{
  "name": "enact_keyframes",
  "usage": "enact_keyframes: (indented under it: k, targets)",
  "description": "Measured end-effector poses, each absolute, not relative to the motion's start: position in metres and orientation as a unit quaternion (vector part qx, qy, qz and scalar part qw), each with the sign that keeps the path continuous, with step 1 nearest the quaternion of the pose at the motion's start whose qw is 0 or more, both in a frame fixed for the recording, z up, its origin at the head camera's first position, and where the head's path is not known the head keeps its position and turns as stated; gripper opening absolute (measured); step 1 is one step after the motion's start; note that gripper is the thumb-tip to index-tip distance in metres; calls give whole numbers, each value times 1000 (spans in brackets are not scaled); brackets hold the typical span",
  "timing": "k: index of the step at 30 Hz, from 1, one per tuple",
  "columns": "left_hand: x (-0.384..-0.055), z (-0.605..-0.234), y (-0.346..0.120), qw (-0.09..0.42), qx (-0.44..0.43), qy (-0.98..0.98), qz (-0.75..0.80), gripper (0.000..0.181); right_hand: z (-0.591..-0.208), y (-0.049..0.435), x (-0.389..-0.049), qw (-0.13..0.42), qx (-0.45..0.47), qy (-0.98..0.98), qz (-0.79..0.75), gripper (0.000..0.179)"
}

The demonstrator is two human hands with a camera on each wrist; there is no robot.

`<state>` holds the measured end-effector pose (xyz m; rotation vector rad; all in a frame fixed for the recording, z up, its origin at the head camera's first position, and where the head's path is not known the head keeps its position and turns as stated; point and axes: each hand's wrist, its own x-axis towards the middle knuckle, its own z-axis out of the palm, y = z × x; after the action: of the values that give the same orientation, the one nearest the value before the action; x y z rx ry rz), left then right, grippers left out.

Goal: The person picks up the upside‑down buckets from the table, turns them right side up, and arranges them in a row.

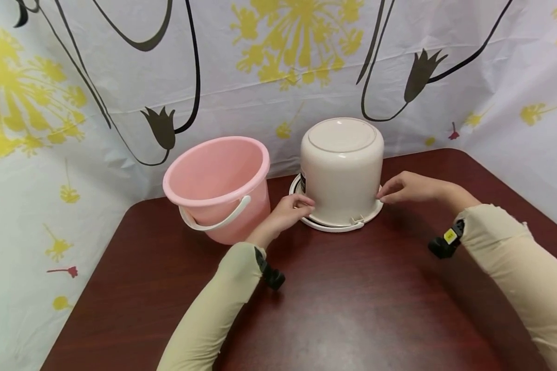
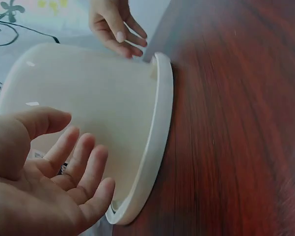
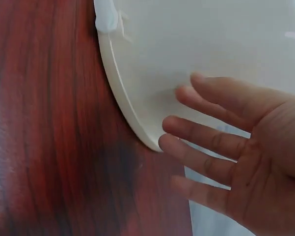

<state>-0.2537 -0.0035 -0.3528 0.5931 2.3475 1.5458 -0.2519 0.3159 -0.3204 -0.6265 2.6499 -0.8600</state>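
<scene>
A cream bucket (image 1: 342, 175) stands upside down on the table, its flat base up and its rim on the wood. Its white handle (image 1: 334, 226) lies along the rim at the front. On the bucket's left side is my left hand (image 1: 288, 212), fingers loosely bent and nothing held. My right hand (image 1: 410, 188) is at the opposite side, fingertips close to the rim. In the right wrist view the right hand's fingers (image 3: 201, 155) are spread and relaxed beside the bucket wall. The left wrist view shows the left palm turned up, fingers (image 2: 83, 167) slightly curved.
A pink bucket (image 1: 255, 206) with a white handle (image 1: 218, 224) stands upright just left of the left forearm. Both buckets are on a dark red wooden table (image 1: 353, 304). Behind them hangs a white curtain (image 1: 241, 108) with yellow and grey flower prints.
</scene>
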Motion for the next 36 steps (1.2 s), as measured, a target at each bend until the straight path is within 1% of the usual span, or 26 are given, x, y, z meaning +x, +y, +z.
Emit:
enact_keyframes:
  k: [2, 6, 10, 15, 20, 26, 31, 36]
  targets:
    - [-258, -355, -3, 123, 225, 828, 499, 22, -323, 318, -257, 147, -221, 923, -278, 26]
    - [-265, -359, -1, 118, 255, 858, 430, 21, -327, 320, -266, 157, -224, 929, -250, 21]
    - [-268, -360, 0, 129, 275, 873, 382, 21, -331, 320, -270, 162, -218, 931, -242, 17]
    - [-269, -359, 4, 144, 307, 876, 342, 23, -342, 320, -275, 141, -203, 938, -243, 13]
    - [-270, -361, 7, 136, 342, 885, 287, 22, -349, 322, -277, 125, -184, 944, -244, 12]
    - [-272, -365, 10, 127, 367, 889, 244, 23, -353, 320, -278, 105, -185, 947, -239, 14]
    - [-272, -366, 11, 107, 376, 888, 241, 21, -353, 316, -277, 84, -194, 952, -221, 16]
    - [-271, -369, 10, 106, 372, 888, 249, 20, -355, 314, -276, 83, -186, 956, -212, 15]
